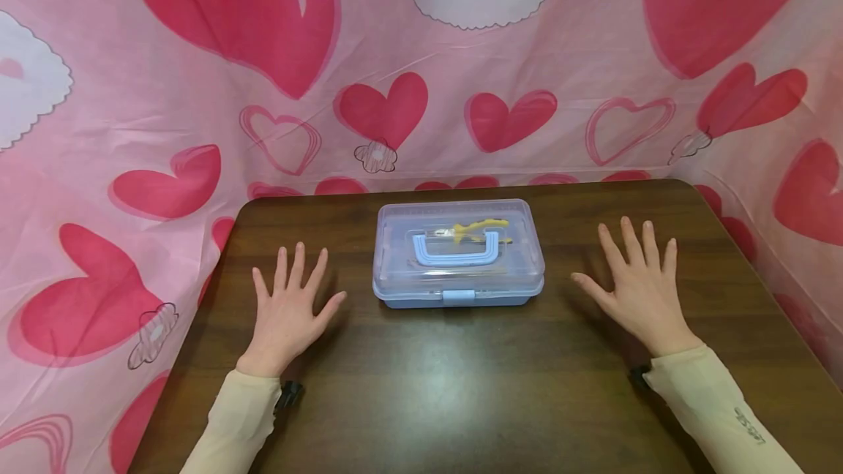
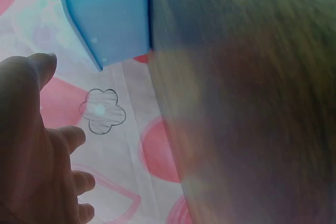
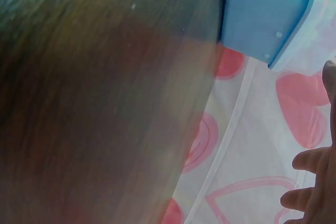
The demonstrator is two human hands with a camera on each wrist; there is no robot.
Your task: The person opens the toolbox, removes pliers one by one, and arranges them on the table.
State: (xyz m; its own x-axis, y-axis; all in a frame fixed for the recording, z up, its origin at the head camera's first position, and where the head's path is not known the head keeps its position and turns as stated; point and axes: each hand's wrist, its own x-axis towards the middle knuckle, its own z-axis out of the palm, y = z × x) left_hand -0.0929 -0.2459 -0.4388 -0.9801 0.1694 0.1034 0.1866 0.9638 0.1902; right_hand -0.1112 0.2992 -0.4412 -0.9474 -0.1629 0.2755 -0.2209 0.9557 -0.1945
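A clear-lidded plastic toolbox (image 1: 459,284) with a blue base sits closed near the back middle of the table. Its light blue handle (image 1: 456,257) lies folded down on the lid, and a blue latch (image 1: 458,297) shows at the front. Through the lid I see yellow-handled pliers (image 1: 469,231). To the left of the box, my left hand (image 1: 285,320) is palm down with fingers spread, holding nothing. My right hand (image 1: 642,298) is likewise spread on the other side. Both wrist views catch the blue side of the toolbox (image 2: 110,19) beyond the fingers.
The dark wooden table (image 1: 435,393) has rounded back corners. A pink curtain (image 1: 441,50) printed with hearts hangs behind it and along both sides. Each wrist carries a small black device (image 1: 288,395) below the sleeve cuff.
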